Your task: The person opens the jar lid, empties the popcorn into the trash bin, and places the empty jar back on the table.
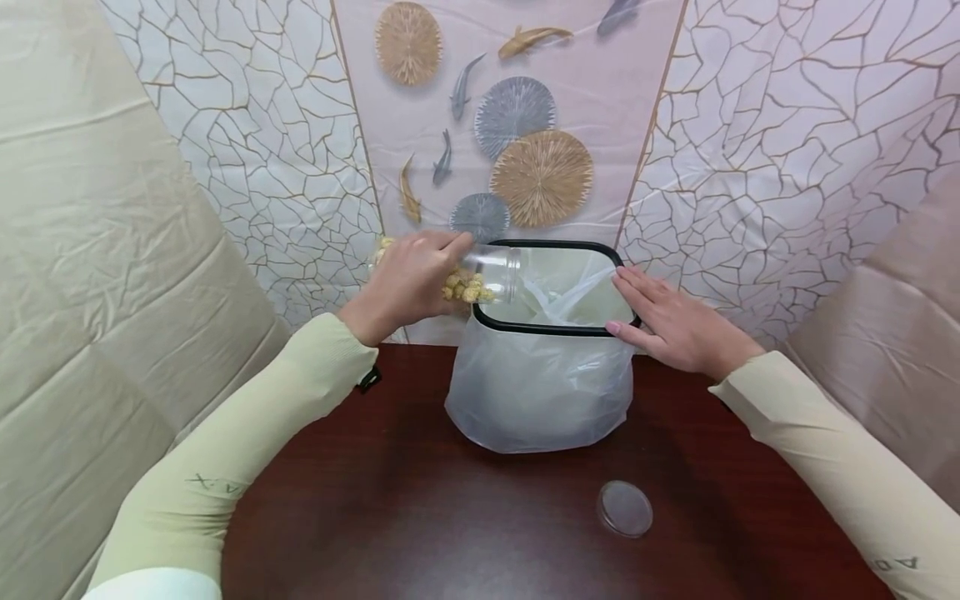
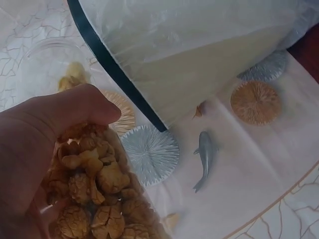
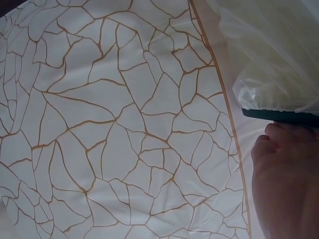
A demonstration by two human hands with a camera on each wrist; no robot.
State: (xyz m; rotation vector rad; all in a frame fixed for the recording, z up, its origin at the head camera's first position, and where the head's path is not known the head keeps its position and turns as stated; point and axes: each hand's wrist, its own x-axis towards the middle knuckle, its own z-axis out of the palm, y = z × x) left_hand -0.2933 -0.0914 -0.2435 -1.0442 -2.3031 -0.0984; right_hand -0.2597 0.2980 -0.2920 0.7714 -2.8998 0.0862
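My left hand (image 1: 417,275) grips a clear jar (image 1: 495,262) of yellowish popcorn (image 1: 467,287), which lies tipped on its side. The jar's uncapped mouth points right, over the left rim of a bin (image 1: 555,331) lined with a whitish plastic bag (image 1: 540,400). In the left wrist view the thumb crosses the jar, and the popcorn (image 2: 99,184) is packed toward its base. My right hand (image 1: 678,325) rests on the bin's right rim, fingers and thumb extended and spread apart. The right wrist view shows its fingertips against the dark rim (image 3: 279,116).
A round clear lid (image 1: 626,508) lies on the dark red-brown table (image 1: 420,517), in front of the bin. Behind the bin hangs a patterned cloth (image 1: 750,167) with fish and discs. Beige cloth walls (image 1: 90,250) stand at both sides.
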